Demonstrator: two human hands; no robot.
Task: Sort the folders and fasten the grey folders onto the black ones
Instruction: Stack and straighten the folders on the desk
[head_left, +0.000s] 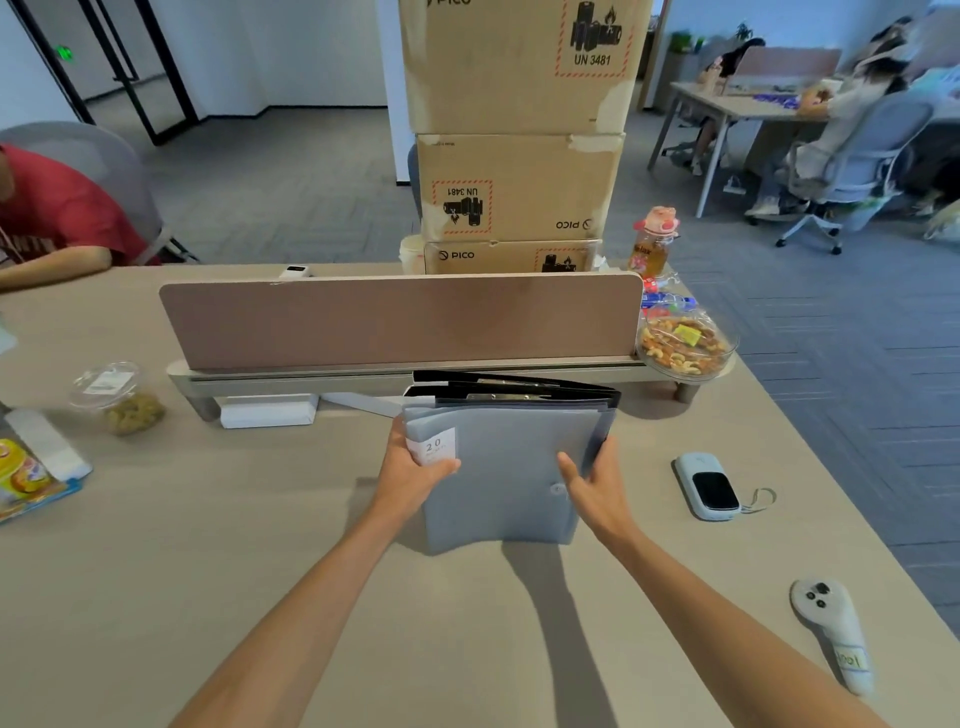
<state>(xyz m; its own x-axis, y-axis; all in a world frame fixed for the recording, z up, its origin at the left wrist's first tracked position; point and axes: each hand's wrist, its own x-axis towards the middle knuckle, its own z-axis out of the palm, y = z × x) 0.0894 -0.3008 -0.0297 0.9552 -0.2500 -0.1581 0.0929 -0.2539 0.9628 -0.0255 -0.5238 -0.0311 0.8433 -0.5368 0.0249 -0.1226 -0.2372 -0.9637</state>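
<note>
both hands on the folder stack, mid tabletop (467, 649), just in front of the pink divider screen (400, 319). grey folders (498, 467) on top, front edge lifted and bowed; black folders (519, 387) underneath, metal clips showing at the far edge. left hand (415, 467) grips the stack's left edge, thumb pressed on a white "20" label (434, 447), fingers clamped on the grey folders from below. right hand (592, 483) at the right edge, thumb on the grey cover near the snap button (558, 488), fingers curled round the side; can't tell if they're clamped or just resting. right of the stack: a small light-blue device with a dark screen (709, 486), well apart, and a white controller (834, 631) nearer the tabletop's edge. nut bowl (685, 343) at the divider's right end. cardboard boxes (514, 156) stacked behind it.
</note>
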